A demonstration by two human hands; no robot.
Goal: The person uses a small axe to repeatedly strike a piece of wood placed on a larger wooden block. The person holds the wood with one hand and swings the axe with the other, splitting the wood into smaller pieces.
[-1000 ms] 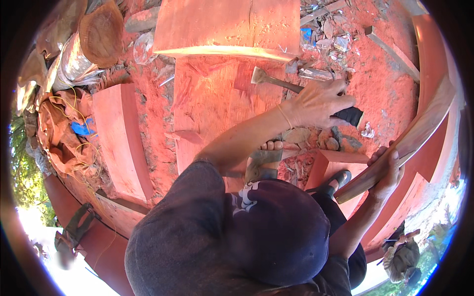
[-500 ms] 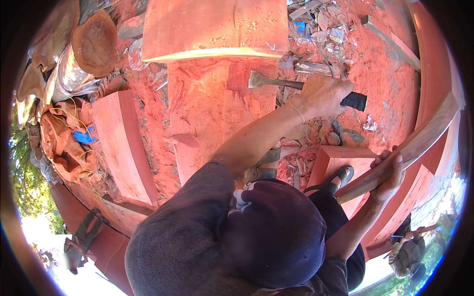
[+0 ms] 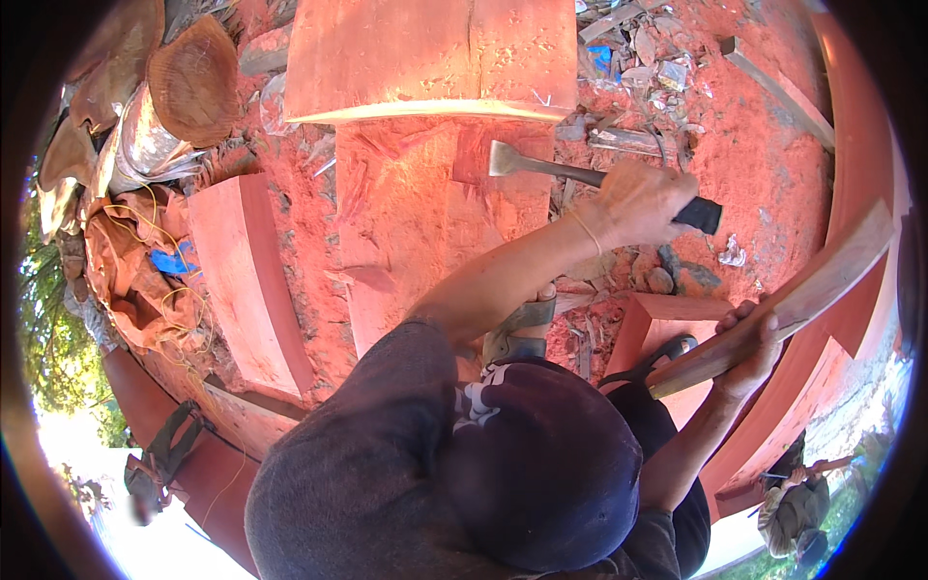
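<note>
My left hand is closed around a chisel with a wide metal blade and a black-wrapped handle end. The blade points left, over a darker red patch on a large reddish timber that has a rough, chipped, lowered surface. Whether the edge touches the wood, I cannot tell. My right hand, lower right, grips a long wooden club, tilted with its far end up to the right. My cap and shoulder fill the bottom of the head view.
The timber's thicker, smooth block rises at the far end. Squared beams lie left and right. Cut logs and an orange tarp sit at far left. Wood scraps litter the red ground. Other people appear at both lower edges.
The view has shifted slightly. The chisel's handle end has dipped a little toward me, with its blade still over the dark patch. The club has moved slightly inward and down.
</note>
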